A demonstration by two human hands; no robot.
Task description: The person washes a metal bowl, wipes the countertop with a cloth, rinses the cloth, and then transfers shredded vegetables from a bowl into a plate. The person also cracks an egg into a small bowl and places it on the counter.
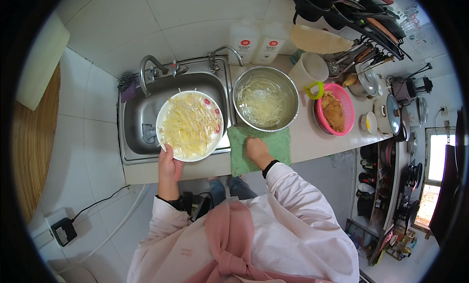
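Observation:
My left hand (170, 164) grips the near rim of a white plate (214, 145) with red flower prints, thumb on top. A heap of bean sprouts (190, 125) fills the plate, which is held over the right part of a stainless steel sink (137, 110). My right hand (257, 151) is curled on a green cloth (276, 147) at the counter's front edge; whether cloth is between its fingers is hidden. Just beyond the cloth stands a steel basin (296, 110) of water, with more sprouts (262, 103) in it.
Two faucets, one curved (148, 72) and one smaller (229, 48), rise behind the sink. A grey scouring pad (148, 132) lies inside it. To the basin's right are a white plastic jug (309, 70), a pink basket (348, 99) with brown food, a bowl (369, 122) and a lidded pot (383, 110).

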